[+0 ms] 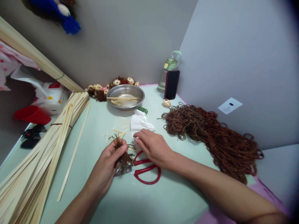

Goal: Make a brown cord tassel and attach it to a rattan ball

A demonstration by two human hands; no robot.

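Observation:
My left hand pinches a short bundle of brown yarn between thumb and fingers, its frayed ends sticking out above and below. Just to the right, my right hand hovers with thumb and fingertips brought close together; a thin dark bit shows at the tips, too small to name. Red-handled scissors lie on the table under both hands, their blades mostly covered by the left hand and yarn. A crumpled white tissue lies beyond the right fingertips. Short pale wood slivers are scattered beyond the left hand.
A metal bowl with water and sticks stands at the back. Bundled wooden strips fill the left side, with one loose strip alongside. A heap of brown cord lies right. A phone leans against a bottle.

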